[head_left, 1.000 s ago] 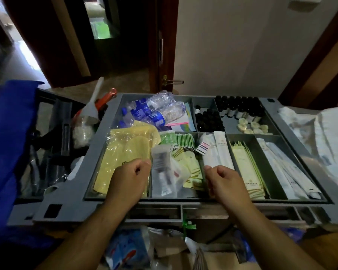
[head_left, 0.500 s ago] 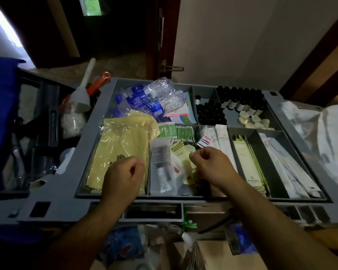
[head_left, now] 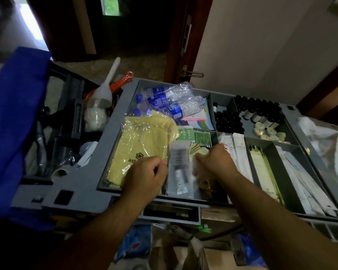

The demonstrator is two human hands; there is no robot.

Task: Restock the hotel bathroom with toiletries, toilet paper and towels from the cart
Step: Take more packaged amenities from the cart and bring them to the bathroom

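The toiletry sachets (head_left: 202, 137) are lying heaped in the middle compartment, just right of the clear pouch (head_left: 180, 166). The right hand (head_left: 216, 162) is digging into that heap with its fingers curled downward. Blur is hiding whether they are gripping a sachet, so I cannot tell. Left of the pouch, the left hand (head_left: 144, 178) is resting as a loose fist on the yellow wrapped packs (head_left: 141, 145), with nothing showing inside it. The risk, as I am judging it, is that the slick, overlapping sachets are liable to come up in a clump. One could also slip free and drop over the near rim of the cart tray (head_left: 82, 191), in front of the pouch. Behind the pouch, the water bottles (head_left: 170, 102) are lying loose, and a hasty reach could be nudging them.
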